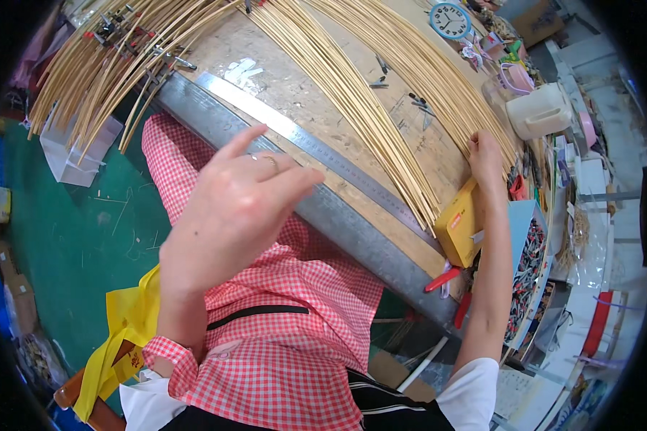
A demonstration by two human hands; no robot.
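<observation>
My left hand (233, 205) hangs in the air over the near metal edge of the workbench, back of the hand up. Its fingers are apart, some bent, and nothing shows in them. A ring is on one finger. At the right, my right hand (486, 159) is closed at the near ends of a bundle of thin bamboo sticks (417, 68); its fingertips pinch there, partly hidden. A second bundle of sticks (345, 104) lies to its left. A long steel ruler (316, 147) lies along the bench's front edge, beneath the left hand's level.
A yellow box (459, 224) and red-handled pliers (442, 279) sit by my right forearm. Beyond are a blue box of small clips (526, 273), a white jug (539, 111) and a clock (450, 20). Clamped sticks (101, 72) overhang the left end. Small clips (422, 105) lie between bundles.
</observation>
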